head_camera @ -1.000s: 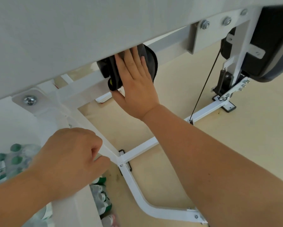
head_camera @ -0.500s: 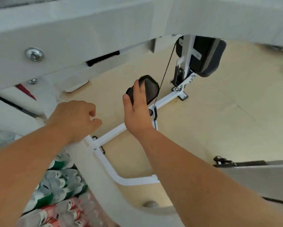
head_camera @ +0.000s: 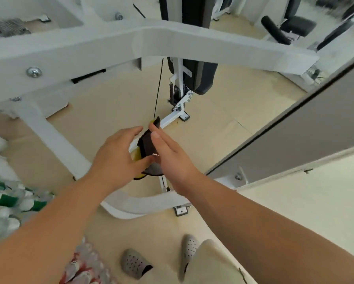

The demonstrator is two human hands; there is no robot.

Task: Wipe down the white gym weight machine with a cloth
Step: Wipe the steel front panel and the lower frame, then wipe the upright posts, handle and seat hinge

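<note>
Left hand has its grip on the dark, yellow-backed cloth, thumb and fingers curled round it. Right hand presses straight fingers flat against its other side, above the white gym weight machine's lower bars.

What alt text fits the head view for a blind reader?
Seen from above, a person's left hand holds a dark cloth with a yellow side, the right hand flat against it. White bars of the weight machine run around them; grey clogs show below.
</note>
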